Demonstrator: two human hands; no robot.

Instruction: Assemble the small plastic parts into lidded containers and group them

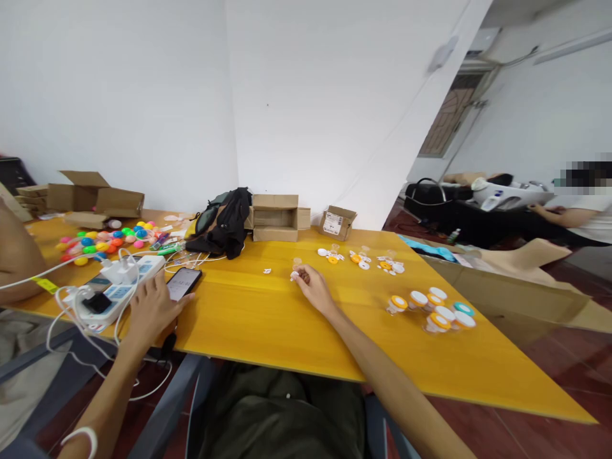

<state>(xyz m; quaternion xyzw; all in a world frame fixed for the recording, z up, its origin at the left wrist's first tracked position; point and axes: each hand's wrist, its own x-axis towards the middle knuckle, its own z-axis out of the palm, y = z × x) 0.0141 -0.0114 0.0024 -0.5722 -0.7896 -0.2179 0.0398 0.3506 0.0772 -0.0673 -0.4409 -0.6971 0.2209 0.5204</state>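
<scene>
Far left, another person's bare arm (16, 255) at the table edge, colored balls (88, 242) beside it. Power strip (118, 293) next, plugs and white cables on it. Left hand (153, 306) open, fingers spread, between strip and phone (183, 282); contact unclear, nothing seen gripped. Dark backpack (222, 223) behind. Loose white piece (267, 271) lies on the table (253, 319), mid-area. Right hand (313, 287) closed, fingertips pinching a small white part (293, 276) just above or on the tabletop, can't tell which. Right: three clusters of white and orange pieces (360, 261), then lidded jars (436, 322) nearer the edge.
</scene>
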